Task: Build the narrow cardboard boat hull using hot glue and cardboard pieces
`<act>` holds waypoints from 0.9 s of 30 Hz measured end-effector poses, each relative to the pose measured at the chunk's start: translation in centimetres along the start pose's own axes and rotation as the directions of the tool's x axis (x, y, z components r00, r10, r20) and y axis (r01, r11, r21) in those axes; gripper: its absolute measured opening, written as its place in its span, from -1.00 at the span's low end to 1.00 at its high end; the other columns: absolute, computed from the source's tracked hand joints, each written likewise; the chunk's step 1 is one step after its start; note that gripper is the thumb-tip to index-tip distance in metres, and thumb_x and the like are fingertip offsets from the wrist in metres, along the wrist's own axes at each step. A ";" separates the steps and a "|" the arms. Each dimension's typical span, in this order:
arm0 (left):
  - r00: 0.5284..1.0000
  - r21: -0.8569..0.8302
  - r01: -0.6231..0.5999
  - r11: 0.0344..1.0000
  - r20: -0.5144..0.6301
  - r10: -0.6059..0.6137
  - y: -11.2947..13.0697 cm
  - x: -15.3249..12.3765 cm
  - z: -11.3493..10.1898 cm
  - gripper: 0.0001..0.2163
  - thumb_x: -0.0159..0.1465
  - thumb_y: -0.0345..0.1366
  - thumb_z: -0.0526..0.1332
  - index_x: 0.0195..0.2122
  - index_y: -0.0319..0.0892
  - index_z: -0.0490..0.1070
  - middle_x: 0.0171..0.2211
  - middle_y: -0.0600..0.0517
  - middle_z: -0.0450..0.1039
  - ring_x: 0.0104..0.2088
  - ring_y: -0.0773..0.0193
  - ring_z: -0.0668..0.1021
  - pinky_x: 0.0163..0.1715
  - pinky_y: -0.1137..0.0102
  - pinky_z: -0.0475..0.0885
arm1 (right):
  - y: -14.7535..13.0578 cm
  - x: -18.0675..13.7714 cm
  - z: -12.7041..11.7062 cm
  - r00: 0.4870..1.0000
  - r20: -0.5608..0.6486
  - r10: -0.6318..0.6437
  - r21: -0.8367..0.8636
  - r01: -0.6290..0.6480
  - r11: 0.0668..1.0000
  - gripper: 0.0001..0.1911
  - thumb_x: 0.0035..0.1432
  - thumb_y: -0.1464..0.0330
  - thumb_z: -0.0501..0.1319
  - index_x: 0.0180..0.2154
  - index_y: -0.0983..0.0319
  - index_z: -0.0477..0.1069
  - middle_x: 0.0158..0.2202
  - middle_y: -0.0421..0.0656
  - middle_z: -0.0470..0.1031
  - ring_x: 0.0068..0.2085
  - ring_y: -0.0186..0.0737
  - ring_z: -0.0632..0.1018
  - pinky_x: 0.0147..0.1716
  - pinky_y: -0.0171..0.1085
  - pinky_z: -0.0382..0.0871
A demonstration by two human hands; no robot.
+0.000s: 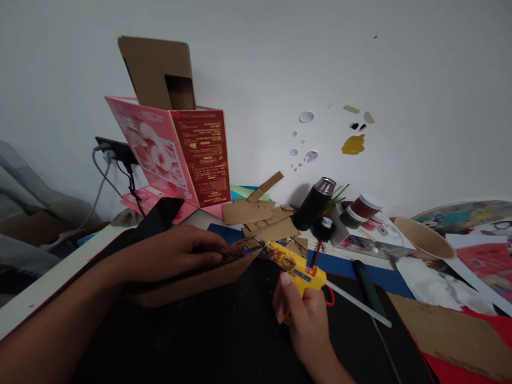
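My left hand [180,253] is closed on a folded piece of brown cardboard [208,285], its fingers over the upper edge and the thumb out of sight or pressed along it. In my right hand [304,314] is a yellow hot glue gun [296,266], gripped by the handle. Its nozzle points left and is at the right end of the cardboard; whether the tip touches cannot be made out. A clear glue stick [358,303] sticks out from the gun's back. Brown stains mark the gun's front, and a small orange light shows on its side.
Cut cardboard scraps [268,216] lie behind the glue gun. A pink and red box [200,160] stands at the back left. A black thermos [314,202], paint jars [364,205] and a dark green-handled tool [368,285] are to the right, on or near the black mat [224,341].
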State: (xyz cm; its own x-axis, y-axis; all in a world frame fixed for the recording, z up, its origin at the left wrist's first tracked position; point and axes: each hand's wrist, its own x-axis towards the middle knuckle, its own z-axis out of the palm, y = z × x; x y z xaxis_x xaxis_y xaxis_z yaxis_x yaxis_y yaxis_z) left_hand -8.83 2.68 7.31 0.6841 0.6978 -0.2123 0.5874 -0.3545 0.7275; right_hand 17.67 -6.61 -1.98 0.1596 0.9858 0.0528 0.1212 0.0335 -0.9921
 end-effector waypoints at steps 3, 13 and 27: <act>1.000 -0.003 0.000 1.000 -0.002 0.000 0.1 0.0 0.0 -0.67 0.46 -0.03 0.15 0.04 -0.04 0.59 -0.07 0.05 0.66 -0.08 0.12 0.63 -0.12 0.41 0.43 | 0.0 0.0 0.0 0.998 0.047 0.030 -0.028 -0.029 0.999 -0.21 0.28 -0.26 0.15 -0.72 0.18 0.30 -0.73 -0.13 0.34 -0.64 -0.28 0.40 -0.61 -0.31 0.22; 1.000 0.012 0.003 1.000 0.000 -0.003 0.1 0.0 0.0 -0.66 0.47 -0.02 0.14 0.03 -0.08 0.59 -0.10 0.03 0.65 -0.11 0.12 0.62 -0.16 0.40 0.42 | 0.1 0.0 0.2 1.000 0.008 0.017 0.007 -0.017 1.000 -0.21 0.27 -0.24 0.18 -0.74 0.18 0.28 -0.75 -0.16 0.30 -0.65 -0.31 0.36 -0.63 -0.32 0.17; 1.000 0.023 -0.006 1.000 -0.002 0.006 -0.1 0.1 0.0 -0.67 0.47 -0.04 0.14 0.04 -0.05 0.59 -0.10 0.04 0.66 -0.12 0.13 0.63 -0.15 0.38 0.42 | 1.3 -0.1 0.3 1.000 -0.017 -0.011 0.020 0.011 1.000 -0.25 0.35 -0.15 0.19 -0.72 0.17 0.29 -0.75 -0.19 0.29 -0.66 -0.32 0.35 -0.63 -0.33 0.16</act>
State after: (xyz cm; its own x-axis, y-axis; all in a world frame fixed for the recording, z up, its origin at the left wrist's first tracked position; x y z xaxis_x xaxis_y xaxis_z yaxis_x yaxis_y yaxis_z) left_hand -8.82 2.75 7.21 0.6867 0.6970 -0.2066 0.5932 -0.3729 0.7135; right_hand 17.52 -6.66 -3.34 0.1754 0.9823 0.0654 0.1037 0.0476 -0.9935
